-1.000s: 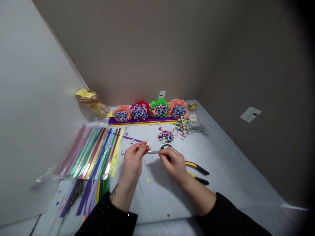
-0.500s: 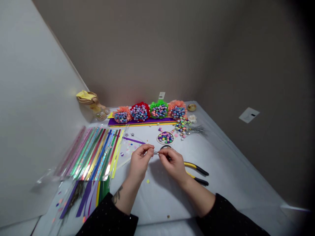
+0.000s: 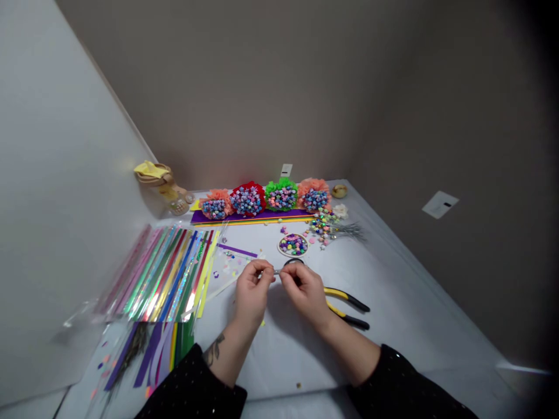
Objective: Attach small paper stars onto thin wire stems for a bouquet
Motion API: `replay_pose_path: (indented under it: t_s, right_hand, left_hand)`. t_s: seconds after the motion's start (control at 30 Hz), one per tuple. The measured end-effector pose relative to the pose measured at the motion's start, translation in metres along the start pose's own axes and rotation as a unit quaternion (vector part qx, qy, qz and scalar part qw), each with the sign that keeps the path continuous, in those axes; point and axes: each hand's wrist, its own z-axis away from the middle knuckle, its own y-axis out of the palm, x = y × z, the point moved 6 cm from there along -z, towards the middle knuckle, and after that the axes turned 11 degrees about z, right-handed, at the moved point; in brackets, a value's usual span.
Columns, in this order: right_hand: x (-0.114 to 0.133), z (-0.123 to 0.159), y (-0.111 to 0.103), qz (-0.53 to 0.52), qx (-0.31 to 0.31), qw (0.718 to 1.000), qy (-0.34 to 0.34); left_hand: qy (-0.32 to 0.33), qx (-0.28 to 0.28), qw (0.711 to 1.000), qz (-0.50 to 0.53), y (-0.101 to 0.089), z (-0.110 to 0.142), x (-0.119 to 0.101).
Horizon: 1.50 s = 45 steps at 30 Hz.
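Observation:
Just above the middle of the table, my left hand [image 3: 252, 297] and my right hand [image 3: 305, 295] face each other with their fingertips nearly meeting. Both pinch a short, narrow silvery strip [image 3: 276, 272] stretched between them. Its ends are hidden inside the fingers. Beside my right hand lie pliers with yellow and black handles [image 3: 357, 303]; their jaws are out of sight behind the hand. A dark round-edged object [image 3: 293, 262] shows partly behind my right fingers. Beyond it is a small oval dish [image 3: 279, 248] filled with colourful folded paper stars.
Several tissue-paper flowers with star centres [image 3: 247, 199] line the back. Loose stars [image 3: 321, 224] and thin wires [image 3: 351, 231] lie at right. Clear-wrapped shiny paper strips [image 3: 168, 279] cover the left, near a purple strip [image 3: 238, 250]. A decorated sandal [image 3: 168, 189] leans against the left wall.
My left hand has shifted slightly right and down, and its fingers have curled in more. The right hand has hardly moved. The silvery strip stays pinched between them.

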Motion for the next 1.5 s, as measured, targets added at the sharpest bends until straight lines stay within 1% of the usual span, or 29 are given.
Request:
replay_pose_path:
  t_s: [0.13,0.27,0.43,0.57,0.7,0.9,1.0,1.1,1.17,1.27,1.33,1.5]
  right_hand:
    - [0.002,0.001,-0.001,0.01,-0.006,1.0,-0.006]
    - [0.002,0.003,0.0,0.025,-0.022,0.999,-0.013]
    - [-0.002,0.006,0.0,0.037,-0.047,0.998,0.003]
    - [-0.007,0.003,0.002,0.01,-0.028,0.999,0.021]
    - [-0.009,0.0,0.001,-0.001,-0.014,1.0,0.021]
    - [-0.003,0.002,-0.003,0.033,-0.047,0.998,-0.009]
    - [-0.004,0.002,0.0,0.009,-0.032,0.999,0.003]
    - [-0.011,0.001,0.007,-0.05,0.011,0.997,0.058]
    - [-0.015,0.001,0.012,-0.093,0.039,0.99,0.101]
    - [-0.019,0.001,0.015,-0.131,0.061,0.979,0.141]
    - [-0.018,0.001,0.015,-0.128,0.064,0.98,0.138]
    - [-0.012,0.0,0.01,-0.079,0.039,0.993,0.081]
  left_hand:
    - [-0.008,-0.013,1.0,0.023,0.001,0.002,0.002]
    - [-0.032,-0.037,0.997,0.063,0.003,0.006,0.004]
    - [-0.041,-0.054,0.994,0.083,0.006,0.01,0.005]
    - [-0.024,-0.066,0.996,0.059,-0.001,0.005,0.004]
    - [0.008,-0.064,0.998,0.016,-0.008,-0.001,-0.001]
    - [-0.008,-0.033,0.999,0.006,-0.002,0.0,0.001]
    - [-0.008,-0.026,1.0,0.003,-0.002,-0.001,0.003]
    - [-0.003,-0.027,1.0,0.012,-0.003,-0.002,0.003]
    - [-0.004,-0.027,0.999,0.025,-0.002,-0.002,0.003]
    - [-0.017,-0.027,0.998,0.052,0.001,-0.001,0.001]
    - [-0.025,-0.024,0.997,0.069,0.003,0.0,0.001]
    - [-0.027,-0.025,0.997,0.066,0.003,0.001,0.0]
